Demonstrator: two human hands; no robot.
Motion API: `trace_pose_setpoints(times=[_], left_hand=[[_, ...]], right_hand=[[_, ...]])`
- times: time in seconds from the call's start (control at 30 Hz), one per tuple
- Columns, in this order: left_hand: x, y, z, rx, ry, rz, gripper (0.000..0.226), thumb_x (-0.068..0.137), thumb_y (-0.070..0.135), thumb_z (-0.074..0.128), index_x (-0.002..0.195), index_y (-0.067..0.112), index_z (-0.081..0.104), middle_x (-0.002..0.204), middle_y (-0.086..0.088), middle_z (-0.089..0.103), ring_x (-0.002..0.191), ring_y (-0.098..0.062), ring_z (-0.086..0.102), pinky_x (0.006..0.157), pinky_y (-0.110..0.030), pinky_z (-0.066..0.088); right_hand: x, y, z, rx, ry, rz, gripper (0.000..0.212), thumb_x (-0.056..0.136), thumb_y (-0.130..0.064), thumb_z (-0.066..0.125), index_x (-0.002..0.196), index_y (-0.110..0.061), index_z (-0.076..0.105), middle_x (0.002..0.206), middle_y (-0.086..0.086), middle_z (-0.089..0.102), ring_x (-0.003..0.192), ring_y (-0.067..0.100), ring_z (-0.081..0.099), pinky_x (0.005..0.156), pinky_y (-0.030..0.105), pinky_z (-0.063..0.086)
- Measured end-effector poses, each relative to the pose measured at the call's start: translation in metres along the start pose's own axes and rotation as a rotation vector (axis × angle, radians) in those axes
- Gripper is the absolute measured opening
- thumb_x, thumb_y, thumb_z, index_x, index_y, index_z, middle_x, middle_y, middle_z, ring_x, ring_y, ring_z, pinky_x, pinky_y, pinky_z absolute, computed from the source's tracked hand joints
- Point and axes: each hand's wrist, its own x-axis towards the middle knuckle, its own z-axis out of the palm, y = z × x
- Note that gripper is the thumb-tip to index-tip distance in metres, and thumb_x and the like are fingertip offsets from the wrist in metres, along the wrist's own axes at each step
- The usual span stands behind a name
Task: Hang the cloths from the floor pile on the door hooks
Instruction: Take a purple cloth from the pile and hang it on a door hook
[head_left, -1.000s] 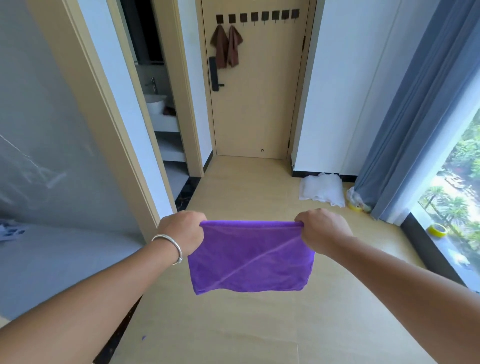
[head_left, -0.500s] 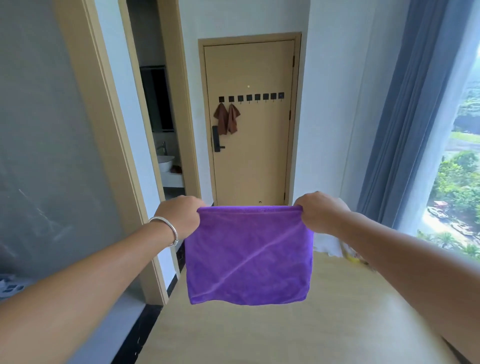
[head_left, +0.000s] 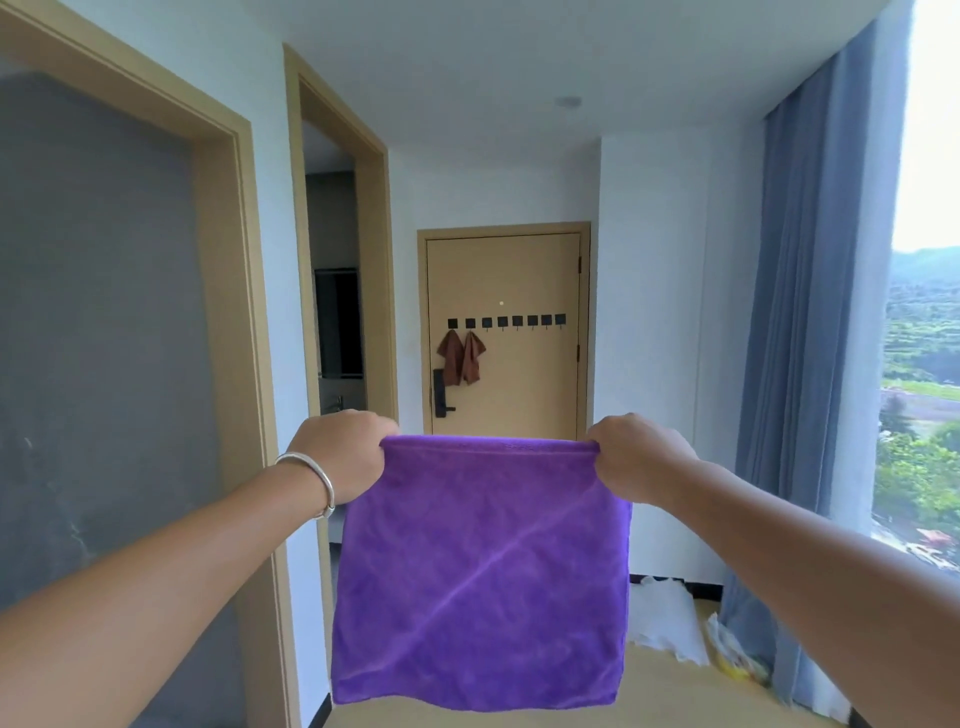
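Note:
A purple cloth (head_left: 480, 571) hangs flat in front of me, stretched by its top edge. My left hand (head_left: 343, 454) pinches the top left corner and my right hand (head_left: 636, 457) pinches the top right corner. Far ahead stands a tan door (head_left: 519, 374) with a row of black square hooks (head_left: 517, 321). Two brown cloths (head_left: 462, 358) hang from the two leftmost hooks, above the black door handle (head_left: 440, 395). The other hooks are bare. The floor pile is not in view.
An open doorway (head_left: 337, 322) is on the left, with a grey wall panel (head_left: 98, 338) nearer me. A blue curtain (head_left: 810, 338) and a window line the right side. A white bundle (head_left: 665, 618) and a plastic bag (head_left: 732, 654) lie on the floor by the curtain.
The view has tilted upward, so the door and hooks sit lower in the frame. Both hands still hold the purple cloth stretched, now raised higher relative to the floor.

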Motion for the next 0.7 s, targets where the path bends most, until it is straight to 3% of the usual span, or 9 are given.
trace_pose_setpoints(times=[0.33, 0.57, 0.7], left_hand=[[0.023, 0.021, 0.013, 0.019, -0.086, -0.052, 0.031, 0.087, 0.014, 0.034, 0.08, 0.026, 0.061, 0.074, 0.007, 0.063, 0.068, -0.014, 0.058, 0.055, -0.026, 0.038], [0.057, 0.004, 0.058, 0.029, 0.002, 0.041, 0.025, 0.096, 0.018, 0.036, 0.087, 0.035, 0.051, 0.076, 0.013, 0.059, 0.067, -0.009, 0.053, 0.052, -0.023, 0.028], [0.09, -0.019, 0.094, 0.035, -0.007, 0.034, 0.025, 0.098, 0.022, 0.036, 0.089, 0.034, 0.055, 0.077, 0.012, 0.061, 0.067, -0.009, 0.054, 0.053, -0.024, 0.032]], right_hand=[[0.024, 0.024, -0.002, -0.03, 0.025, 0.012, 0.041, 0.077, -0.004, 0.035, 0.096, -0.023, 0.067, 0.088, -0.001, 0.061, 0.077, 0.022, 0.057, 0.048, 0.023, 0.033], [0.07, 0.033, 0.039, -0.048, -0.022, 0.045, 0.042, 0.08, -0.004, 0.033, 0.098, -0.022, 0.067, 0.089, -0.002, 0.063, 0.08, 0.019, 0.06, 0.056, 0.026, 0.043], [0.111, 0.025, 0.06, -0.064, -0.018, 0.055, 0.041, 0.081, -0.005, 0.033, 0.098, -0.021, 0.068, 0.091, -0.001, 0.064, 0.081, 0.019, 0.061, 0.056, 0.025, 0.043]])
